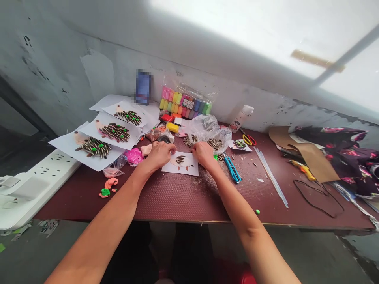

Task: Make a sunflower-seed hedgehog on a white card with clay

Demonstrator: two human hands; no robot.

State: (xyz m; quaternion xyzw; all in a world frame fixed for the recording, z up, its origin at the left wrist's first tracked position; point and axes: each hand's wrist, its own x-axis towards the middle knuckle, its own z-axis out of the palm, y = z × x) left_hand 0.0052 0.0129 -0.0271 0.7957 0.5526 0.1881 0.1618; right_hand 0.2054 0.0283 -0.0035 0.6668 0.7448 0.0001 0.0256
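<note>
A white card [189,169] lies on the table between my hands. It bears a flat peach hedgehog shape with small brown feet and a few striped sunflower seeds [180,159] stuck on its back. At the card's upper left corner is my left hand [161,154], its fingers bent and pressed together. My right hand [203,152] is at the upper right corner, in front of a pile of loose sunflower seeds [215,143], with its fingers curled in. What either hand's fingertips hold, if anything, is too small and hidden to tell.
Finished hedgehog cards [114,132] lie at the left, near a white power strip [38,185]. Behind stand coloured clay packs [185,104] and a white bottle [241,118]. A blue utility knife [232,169], scissors [248,139], glue sticks [271,175] and a glue gun [304,169] lie rightward.
</note>
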